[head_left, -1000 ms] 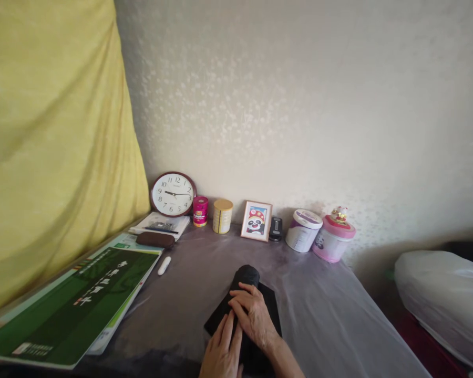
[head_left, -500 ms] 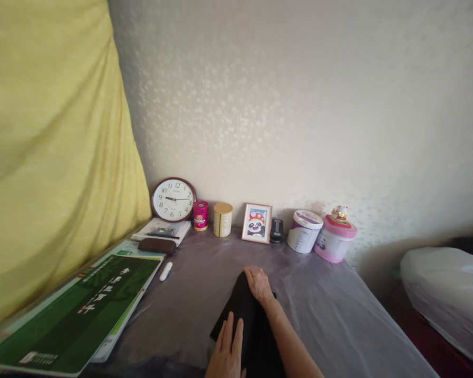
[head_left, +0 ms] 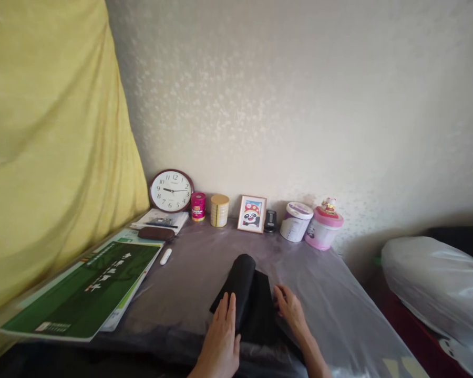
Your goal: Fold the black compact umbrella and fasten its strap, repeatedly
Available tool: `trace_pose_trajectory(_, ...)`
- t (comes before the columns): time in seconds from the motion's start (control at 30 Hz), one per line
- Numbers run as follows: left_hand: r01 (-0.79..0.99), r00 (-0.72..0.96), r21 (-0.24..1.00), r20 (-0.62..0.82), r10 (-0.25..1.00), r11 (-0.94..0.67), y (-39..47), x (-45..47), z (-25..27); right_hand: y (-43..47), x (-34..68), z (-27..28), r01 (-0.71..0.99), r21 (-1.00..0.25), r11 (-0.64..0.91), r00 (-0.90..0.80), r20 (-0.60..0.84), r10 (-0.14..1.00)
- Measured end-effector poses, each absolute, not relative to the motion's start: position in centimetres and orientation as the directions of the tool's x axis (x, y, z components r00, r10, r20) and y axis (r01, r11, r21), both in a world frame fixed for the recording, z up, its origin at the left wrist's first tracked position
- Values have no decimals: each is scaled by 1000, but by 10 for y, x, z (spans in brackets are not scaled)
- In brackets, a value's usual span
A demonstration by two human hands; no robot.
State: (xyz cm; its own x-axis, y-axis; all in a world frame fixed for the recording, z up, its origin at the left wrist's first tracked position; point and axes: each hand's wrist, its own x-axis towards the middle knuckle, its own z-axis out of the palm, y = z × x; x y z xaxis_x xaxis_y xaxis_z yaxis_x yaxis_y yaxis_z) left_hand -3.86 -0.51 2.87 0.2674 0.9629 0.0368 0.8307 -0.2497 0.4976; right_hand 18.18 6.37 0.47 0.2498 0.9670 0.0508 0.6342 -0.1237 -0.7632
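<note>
Black rolled cloth (head_left: 242, 294), bench centre at 12 o'clock of both hands: left hand (head_left: 220, 341) flat on roll, right hand (head_left: 289, 311) open-fingered at its edge, gripping nothing; press evenly, keep edges aligned.

The near end of the black cloth (head_left: 246, 302) is covered by both hands. The wrists are cut off by the lower picture edge. Labels on the tins (head_left: 219, 210) are too small to be read.
</note>
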Motion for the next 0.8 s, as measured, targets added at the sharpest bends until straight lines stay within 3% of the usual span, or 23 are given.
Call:
trace_pose_trajectory(0.07,826,267,505,38,963,-249,-6,-38,30,57,174,7,581,-802,-137,229,-1,973)
trace_pose_trajectory(0.23,831,271,489,60,961,-265,-5,-38,22,55,160,12,601,-797,-54,220,100,970)
trace_pose_trajectory(0.53,809,232,543,55,971,-224,-1,-43,21,67,138,26,468,-881,-67,137,-3,991)
trace_pose_trajectory(0.7,855,207,486,-2,978,-180,2,-47,29,78,108,43,340,-940,7,114,48,992)
trace_pose_trajectory(0.8,872,200,460,-22,980,-167,2,-47,31,87,92,45,375,-927,4,129,57,990)
